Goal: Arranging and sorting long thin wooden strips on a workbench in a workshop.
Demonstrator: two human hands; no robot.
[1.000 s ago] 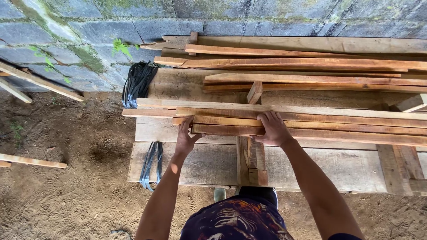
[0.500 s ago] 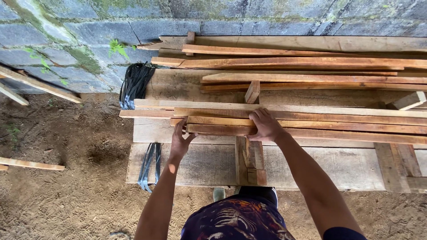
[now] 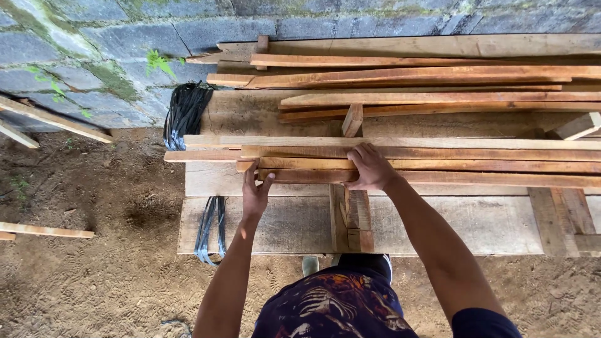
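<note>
Left hand: your left hand (image 3: 255, 193) sits at the left end of the nearest slat (image 3: 438, 178), fingers spread up against the end grain and thumb side open; it presses rather than wraps, so call it wide and flat on the wood.
Right hand: your right hand (image 3: 370, 168) lies on top of the same slat, fingers curled over its far edge and onto the next slat (image 3: 476, 165) behind; it grips, palm down.
Where the slat is: it is the front one of a loose row of slats lying on the broad planks of the bench (image 3: 282, 225), straight ahead of you, just beyond both wrists.
Long axis: the slat runs left to right across your view; its left end stops at your left hand, its right end runs out of view.
Which hand is nearer: the left is at the very end, the right is further along, near the upright wood block (image 3: 352, 120) and the cross pieces (image 3: 352, 219) below.
Around it: more slats are stacked further back against the block wall (image 3: 94, 50); a bundle of black straps (image 3: 186, 112) hangs at the bench's left corner, and another strap (image 3: 211, 228) lies at its front left edge.
Ground: bare dirt (image 3: 94, 269) to your left, with a stray stick (image 3: 44, 230) on it.
</note>
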